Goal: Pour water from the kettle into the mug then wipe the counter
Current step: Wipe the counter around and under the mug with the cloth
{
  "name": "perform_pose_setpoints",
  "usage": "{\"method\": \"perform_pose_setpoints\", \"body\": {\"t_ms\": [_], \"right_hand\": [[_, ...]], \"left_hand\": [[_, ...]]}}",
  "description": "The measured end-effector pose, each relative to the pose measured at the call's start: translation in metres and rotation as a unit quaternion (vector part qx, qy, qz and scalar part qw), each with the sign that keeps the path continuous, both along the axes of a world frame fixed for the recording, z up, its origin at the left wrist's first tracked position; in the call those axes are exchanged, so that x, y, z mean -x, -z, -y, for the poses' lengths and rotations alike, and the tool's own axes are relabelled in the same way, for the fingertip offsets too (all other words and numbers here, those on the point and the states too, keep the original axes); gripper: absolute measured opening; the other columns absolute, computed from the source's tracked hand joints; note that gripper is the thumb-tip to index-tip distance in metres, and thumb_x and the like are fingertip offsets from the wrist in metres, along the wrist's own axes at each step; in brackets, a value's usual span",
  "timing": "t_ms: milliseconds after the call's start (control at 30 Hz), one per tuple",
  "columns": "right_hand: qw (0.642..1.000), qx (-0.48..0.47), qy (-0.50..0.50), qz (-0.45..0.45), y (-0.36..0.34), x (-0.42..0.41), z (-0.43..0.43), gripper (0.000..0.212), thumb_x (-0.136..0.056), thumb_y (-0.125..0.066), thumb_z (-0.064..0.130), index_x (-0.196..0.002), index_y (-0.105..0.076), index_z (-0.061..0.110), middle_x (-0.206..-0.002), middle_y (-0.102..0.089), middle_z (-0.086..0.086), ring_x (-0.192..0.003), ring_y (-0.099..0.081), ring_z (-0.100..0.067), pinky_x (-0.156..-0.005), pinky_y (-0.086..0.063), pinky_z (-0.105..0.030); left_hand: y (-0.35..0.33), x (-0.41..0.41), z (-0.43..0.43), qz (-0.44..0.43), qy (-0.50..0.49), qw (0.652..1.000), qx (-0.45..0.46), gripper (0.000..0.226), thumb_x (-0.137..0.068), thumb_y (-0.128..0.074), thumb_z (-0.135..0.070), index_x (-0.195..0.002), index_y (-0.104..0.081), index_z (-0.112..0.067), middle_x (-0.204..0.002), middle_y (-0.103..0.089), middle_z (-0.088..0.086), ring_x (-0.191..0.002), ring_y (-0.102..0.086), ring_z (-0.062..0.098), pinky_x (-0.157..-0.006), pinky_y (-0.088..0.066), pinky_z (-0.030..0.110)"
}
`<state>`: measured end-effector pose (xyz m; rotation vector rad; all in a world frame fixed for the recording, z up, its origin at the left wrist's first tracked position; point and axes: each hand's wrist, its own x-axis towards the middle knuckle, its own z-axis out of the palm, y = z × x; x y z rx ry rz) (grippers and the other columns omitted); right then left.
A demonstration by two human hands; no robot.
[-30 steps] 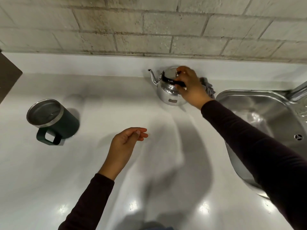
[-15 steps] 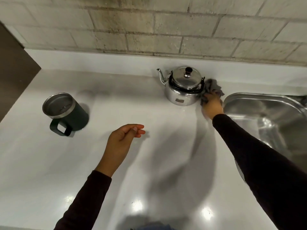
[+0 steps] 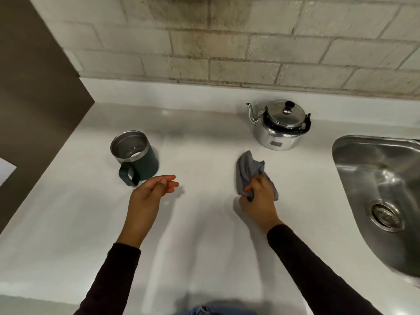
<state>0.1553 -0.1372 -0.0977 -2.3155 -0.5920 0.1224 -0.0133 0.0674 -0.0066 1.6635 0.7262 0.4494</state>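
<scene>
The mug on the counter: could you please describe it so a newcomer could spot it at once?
Start at the white counter below the brick wall, then look left of the shiny steel kettle. There stands the dark green cylindrical mug, upright, its handle facing the person. Only it is open-topped, with a steel rim and lining.

No legible text. Small plate on kettle (image 3: 280, 128) front: lettering too blurred to read.
</scene>
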Motion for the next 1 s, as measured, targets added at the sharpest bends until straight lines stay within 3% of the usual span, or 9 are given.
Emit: {"method": "perform_pose_setpoints", "body": {"t_ms": [133,200,267,367,500,767,867,933,1000], "right_hand": [[0.998,-0.023,-0.025,-0.057,-0.004,0.039,-0.051,0.017,-0.073,-0.074,0.012,-0.075,-0.061,0.001,-0.14,-0.043,-0.017,-0.126,-0.044,-0.03,-0.102,-0.035,-0.032],[0.997,-0.033,-0.046,-0.051,-0.011,0.051,-0.082,0.018,-0.079,-0.071,0.023,-0.081,-0.064,0.007,-0.147,-0.038,-0.011,-0.123,-0.048,-0.026,-0.102,-0.036,-0.032],[0.999,0.0,-0.049,-0.008,-0.017,0.054,-0.106,0.03,-0.084,-0.063,0.034,-0.109,-0.063,0.017,-0.15,-0.034,-0.004,-0.121,-0.047,-0.025,-0.102,-0.035,-0.035],[0.992,0.095,-0.052,0.071,-0.012,0.058,-0.131,0.058,-0.089,-0.047,0.046,-0.142,-0.034,0.027,-0.155,-0.025,0.0,-0.139,-0.026,-0.025,-0.114,-0.018,-0.045],[0.976,0.207,-0.034,0.052,0.009,0.067,-0.141,0.059,-0.098,-0.03,0.044,-0.149,-0.016,0.02,-0.16,-0.011,0.001,-0.147,0.001,-0.019,-0.119,0.005,-0.046],[0.991,0.132,-0.031,-0.01,0.007,0.05,-0.156,0.049,-0.098,-0.031,0.01,-0.147,-0.025,0.015,-0.158,-0.02,-0.003,-0.145,-0.014,-0.015,-0.119,0.002,-0.031],[0.996,0.02,0.03,-0.08,-0.004,0.037,-0.183,0.044,-0.099,-0.037,0.015,-0.142,-0.036,0.011,-0.152,-0.033,-0.011,-0.134,-0.032,0.001,-0.116,-0.008,-0.02],[0.994,0.025,0.029,-0.098,-0.006,0.03,-0.204,0.044,-0.1,-0.035,0.017,-0.143,-0.034,0.008,-0.145,-0.042,-0.016,-0.132,-0.041,-0.018,-0.112,-0.025,-0.023],[0.998,0.05,-0.016,-0.039,-0.013,0.037,-0.223,0.045,-0.101,-0.033,0.027,-0.143,-0.035,0.01,-0.126,-0.055,-0.013,-0.109,-0.056,-0.021,-0.094,-0.041,-0.015]], "left_hand": [[0.002,0.023,-0.04,0.005,-0.019,1.0,-0.012,0.024,-0.095,-0.045,-0.021,-0.094,-0.068,-0.029,-0.092,-0.073,-0.007,-0.087,-0.067,0.006,-0.084,-0.048,0.02],[0.007,0.035,-0.066,0.021,-0.061,0.998,-0.004,0.022,-0.094,-0.047,-0.014,-0.096,-0.068,-0.022,-0.094,-0.072,0.0,-0.09,-0.066,0.015,-0.087,-0.047,0.025],[0.015,0.039,-0.086,0.019,-0.104,0.994,-0.005,0.02,-0.091,-0.049,-0.008,-0.1,-0.066,-0.014,-0.098,-0.069,0.003,-0.092,-0.062,0.019,-0.087,-0.046,0.024],[0.024,0.039,-0.109,-0.025,-0.103,0.994,0.001,0.019,-0.089,-0.054,-0.012,-0.106,-0.062,-0.012,-0.093,-0.062,-0.013,-0.088,-0.058,0.006,-0.074,-0.042,0.004],[0.028,0.027,-0.124,-0.078,0.007,0.989,0.126,0.016,-0.091,-0.053,-0.025,-0.081,-0.065,-0.023,-0.095,-0.067,0.001,-0.094,-0.059,0.017,-0.089,-0.047,0.035],[0.026,0.002,-0.128,-0.027,0.059,0.961,0.268,0.038,-0.095,-0.045,-0.023,-0.059,-0.045,-0.014,-0.068,-0.056,0.002,-0.071,-0.063,0.004,-0.077,-0.054,0.03],[0.018,0.001,-0.134,-0.016,0.061,0.965,0.253,0.039,-0.095,-0.045,-0.021,-0.057,-0.045,-0.015,-0.067,-0.057,0.001,-0.071,-0.063,0.005,-0.077,-0.053,0.029],[0.007,0.0,-0.139,0.006,0.058,0.969,0.241,0.041,-0.095,-0.045,-0.019,-0.054,-0.049,-0.019,-0.059,-0.058,-0.005,-0.074,-0.06,0.009,-0.08,-0.052,0.032],[-0.004,0.002,-0.144,0.023,0.048,0.969,0.241,0.042,-0.094,-0.046,-0.019,-0.053,-0.05,-0.021,-0.054,-0.059,-0.01,-0.072,-0.061,0.007,-0.081,-0.053,0.033]]}}
